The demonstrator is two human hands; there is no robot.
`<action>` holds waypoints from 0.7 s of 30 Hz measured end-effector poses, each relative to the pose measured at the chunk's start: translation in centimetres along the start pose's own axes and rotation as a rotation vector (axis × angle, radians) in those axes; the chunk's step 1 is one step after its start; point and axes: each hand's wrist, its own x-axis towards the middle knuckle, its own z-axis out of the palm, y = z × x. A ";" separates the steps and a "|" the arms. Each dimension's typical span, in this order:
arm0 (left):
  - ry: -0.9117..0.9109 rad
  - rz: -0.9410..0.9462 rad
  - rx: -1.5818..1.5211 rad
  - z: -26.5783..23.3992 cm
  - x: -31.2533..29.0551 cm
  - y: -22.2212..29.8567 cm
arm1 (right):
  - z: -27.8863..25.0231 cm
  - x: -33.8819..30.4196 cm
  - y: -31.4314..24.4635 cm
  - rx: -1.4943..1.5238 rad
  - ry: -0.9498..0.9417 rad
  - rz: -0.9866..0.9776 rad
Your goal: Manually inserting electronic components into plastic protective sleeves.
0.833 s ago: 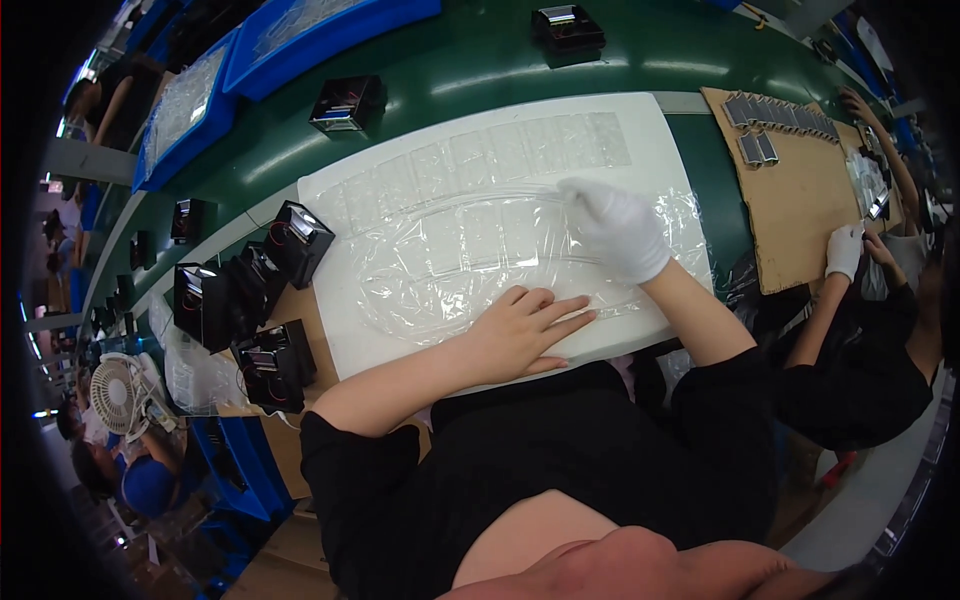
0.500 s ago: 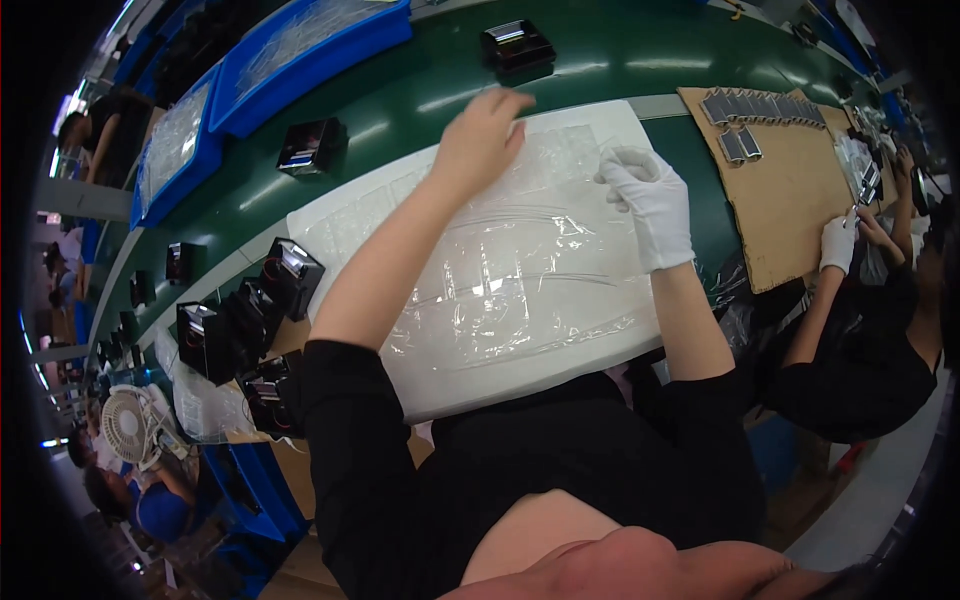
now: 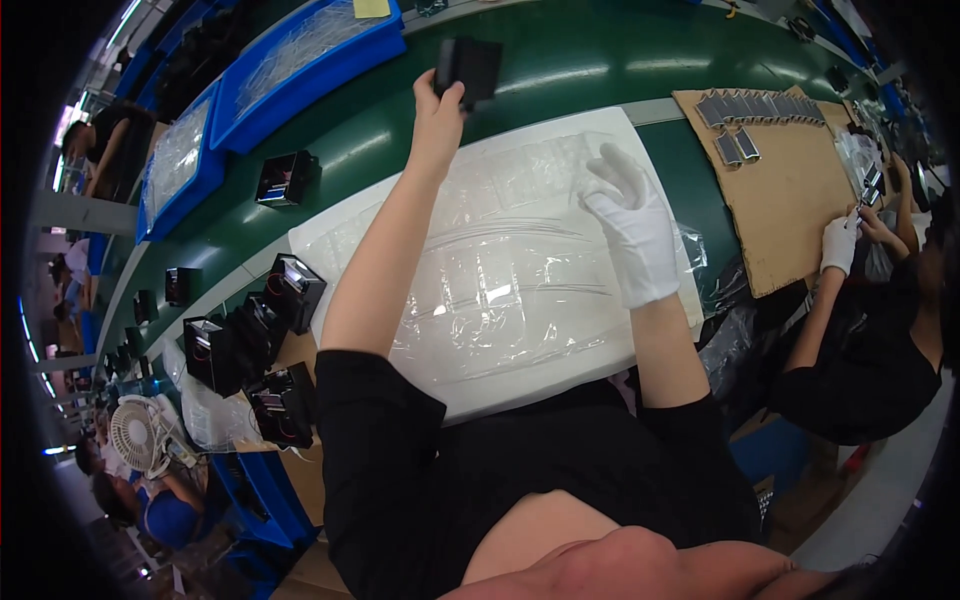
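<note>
Out over the green work surface, my bare left hand (image 3: 438, 122) grips a black box-shaped unit (image 3: 472, 70) by its near side. Slight blur hides the details of the unit. My right hand (image 3: 628, 215) wears a white glove and hovers over the right part of a white padded board (image 3: 480, 385). Its fingers are loosely bent and apart, with nothing visible between them. Clear plastic film (image 3: 490, 270) with shiny creases covers the board. At the board's left corner stand several black box units (image 3: 295, 290) with open fronts.
Another black unit (image 3: 284, 180) sits on the green conveyor (image 3: 360, 150). Blue trays (image 3: 228, 130) of clear plastic pieces line the far left. On the right, a cardboard sheet (image 3: 770, 220) bears rows of grey parts (image 3: 762, 107); a co-worker's gloved hand (image 3: 839, 243) is beside it.
My left hand has reached farther out and lifted the black unit off the conveyor. The gloved right hand has shifted slightly left and its fingers have spread. The other conveyor unit has moved left.
</note>
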 end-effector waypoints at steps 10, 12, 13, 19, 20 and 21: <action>-0.282 -0.597 -0.603 -7.3 -11.4 3.5 | 4.2 -2.5 0.7 -0.008 -0.256 0.205; -0.312 -0.636 -0.667 -7.5 -12.3 3.8 | 4.7 -3.0 0.6 -0.041 -0.268 0.220; -0.277 -0.624 -0.650 -7.5 -12.6 4.1 | 4.8 -3.2 0.5 -0.070 -0.286 0.225; -0.171 -0.556 -0.504 -6.7 -13.6 3.9 | 4.7 -4.0 0.3 -0.318 -0.382 0.122; -0.168 -0.540 -0.456 -6.5 -13.6 3.5 | 4.5 -4.1 0.3 -0.397 -0.406 0.067; -0.165 -0.522 -0.408 -6.3 -13.6 3.3 | 4.4 -4.1 0.3 -0.477 -0.428 0.010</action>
